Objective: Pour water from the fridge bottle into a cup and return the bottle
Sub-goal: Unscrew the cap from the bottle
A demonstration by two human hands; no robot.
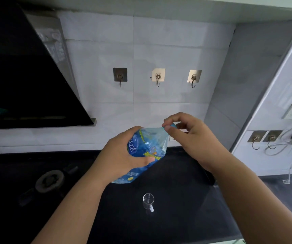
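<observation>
Bottle point(145, 152) in mid-air, above the dark worktop point(176, 217) and tilted with its neck up and to the right — that is where the task's thing sits now. The left hand point(122, 155) wraps its fingers and thumb round the labelled middle of the body, while the right hand point(191, 136) pinches the cap end between thumb and curled fingers, apparently to unscrew it; the cap itself is mostly hidden under the fingertips. A small clear cup point(148, 200) stands on the worktop below, well apart from the bottle and seemingly without water.

I judge the bottle to be thin, soft plastic: it will likely dent if squeezed hard, and coming from a fridge it may be damp and slippery. It looks well filled, so fairly heavy for one hand. The safest hold is round the label band, where the left hand already grips, with the cap taken at its rim. The cup looks light and easy to tip — the pour should be gentle.

The label is blue with yellow-green lettering and white characters, too distorted to read; no brand can be made out.
</observation>
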